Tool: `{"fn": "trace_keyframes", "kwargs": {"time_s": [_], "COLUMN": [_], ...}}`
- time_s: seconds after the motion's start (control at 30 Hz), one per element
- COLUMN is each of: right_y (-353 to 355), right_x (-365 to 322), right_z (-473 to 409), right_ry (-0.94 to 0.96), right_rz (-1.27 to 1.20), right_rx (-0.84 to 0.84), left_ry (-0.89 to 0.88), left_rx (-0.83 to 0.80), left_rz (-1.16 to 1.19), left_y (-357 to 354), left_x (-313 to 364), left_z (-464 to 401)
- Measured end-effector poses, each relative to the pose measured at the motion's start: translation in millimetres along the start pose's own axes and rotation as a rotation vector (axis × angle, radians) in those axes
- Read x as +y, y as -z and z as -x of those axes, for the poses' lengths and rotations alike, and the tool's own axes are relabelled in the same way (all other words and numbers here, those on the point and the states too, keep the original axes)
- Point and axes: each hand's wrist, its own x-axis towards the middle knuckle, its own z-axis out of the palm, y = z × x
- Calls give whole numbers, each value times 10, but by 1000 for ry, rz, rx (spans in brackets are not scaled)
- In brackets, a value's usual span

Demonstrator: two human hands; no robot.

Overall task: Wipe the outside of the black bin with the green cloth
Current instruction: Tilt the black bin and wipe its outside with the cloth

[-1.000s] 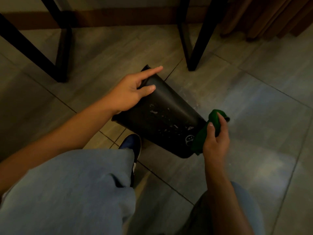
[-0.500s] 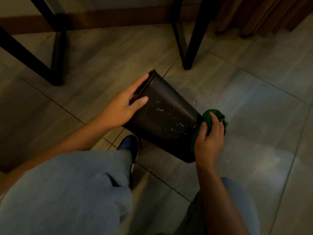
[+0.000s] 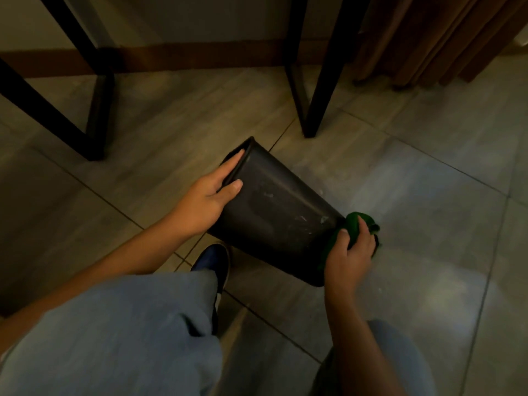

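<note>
**Bin tipped over, cloth at its base end**

The floor (image 3: 428, 172) is grey tile, with black legs (image 3: 314, 81) standing near its far edge. The bin (image 3: 274, 212) lies tipped on its side mid-floor, its open rim pointing away toward the legs and its narrow base nearest the right knee. Pale specks and smears show along the upper wall, thickest toward the base. The left hand (image 3: 205, 201) grips the rim, fingers hooked over the lip and thumb pressed on the outer wall. The right hand (image 3: 348, 258) is curled round the bunched cloth (image 3: 354, 224), holding it against the base end. To wipe well, I would keep the rim pinned, flatten the cloth, and draw long strokes over the specks, then roll the bin for the hidden sides.
</note>
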Motion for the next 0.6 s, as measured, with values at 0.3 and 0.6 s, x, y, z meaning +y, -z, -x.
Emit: {"fn": "trace_keyframes", "kwargs": {"time_s": [0.3,0.6], "right_y": [-301,-765], "right_x": [-298,-1165], "right_z": [455,610], "right_ry": [215,587], "right_rz": [69,89], "right_rx": [-63,-170], "left_ry": [1,-34], "left_rx": [47,51], "left_rz": [-31,-35], "left_y": [-27,-111], "left_x": [30,31], "left_z": [-72,-91]}}
